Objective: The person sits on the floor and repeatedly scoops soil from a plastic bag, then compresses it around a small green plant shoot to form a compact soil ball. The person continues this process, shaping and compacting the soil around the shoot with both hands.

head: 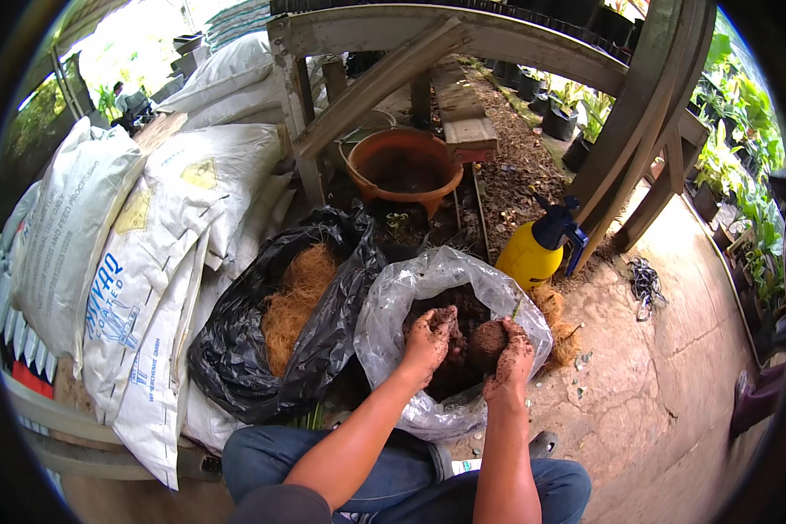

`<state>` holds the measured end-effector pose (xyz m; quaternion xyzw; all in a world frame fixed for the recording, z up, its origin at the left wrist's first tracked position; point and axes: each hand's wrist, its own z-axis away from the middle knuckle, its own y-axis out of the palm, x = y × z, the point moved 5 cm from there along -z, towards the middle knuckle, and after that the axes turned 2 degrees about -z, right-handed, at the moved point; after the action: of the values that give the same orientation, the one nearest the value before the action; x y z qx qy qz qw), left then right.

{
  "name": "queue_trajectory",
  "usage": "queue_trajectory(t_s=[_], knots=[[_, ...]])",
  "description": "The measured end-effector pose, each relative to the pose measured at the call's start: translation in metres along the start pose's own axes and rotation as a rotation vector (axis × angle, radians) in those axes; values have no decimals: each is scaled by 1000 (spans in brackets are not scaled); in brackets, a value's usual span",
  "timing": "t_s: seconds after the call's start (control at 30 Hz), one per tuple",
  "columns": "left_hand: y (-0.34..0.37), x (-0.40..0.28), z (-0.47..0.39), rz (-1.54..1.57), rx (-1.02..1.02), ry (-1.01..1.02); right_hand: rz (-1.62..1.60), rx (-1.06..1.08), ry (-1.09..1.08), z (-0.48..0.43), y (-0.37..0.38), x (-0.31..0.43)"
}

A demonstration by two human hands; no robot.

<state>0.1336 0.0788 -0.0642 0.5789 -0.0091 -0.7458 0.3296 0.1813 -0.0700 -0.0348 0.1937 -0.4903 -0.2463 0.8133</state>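
Dark, moist soil (462, 304) fills part of a clear plastic bag (393, 281) that stands open before my knees. My right hand (514, 357) grips a rounded ball of soil (486, 346) over the bag. A thin green shoot (516, 309) rises beside the thumb of that hand. Facing it, my left hand (429, 344) is cupped over the soil, with clumps of it on and between the fingers. Both hands are coated in soil. To the left, a black plastic bag (229, 354) lies open around brown coconut fibre (301, 295).
A yellow pump sprayer (530, 254) stands behind the clear bag, beside more coconut fibre (557, 327). An orange basin (403, 164) sits under a wooden bench (367, 85). White sacks (190, 177) are stacked at left. Black string (645, 285) lies on the concrete floor (655, 380); another person's boot (753, 399) is at right.
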Motion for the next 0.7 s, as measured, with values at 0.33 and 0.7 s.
queue_trajectory(t_s=[0.33,0.7], knots=[[6,1,-5,191,178,73,41,70,-3,7,10,-21],[20,9,8,71,343,308,94,145,-185,18,9,-33]])
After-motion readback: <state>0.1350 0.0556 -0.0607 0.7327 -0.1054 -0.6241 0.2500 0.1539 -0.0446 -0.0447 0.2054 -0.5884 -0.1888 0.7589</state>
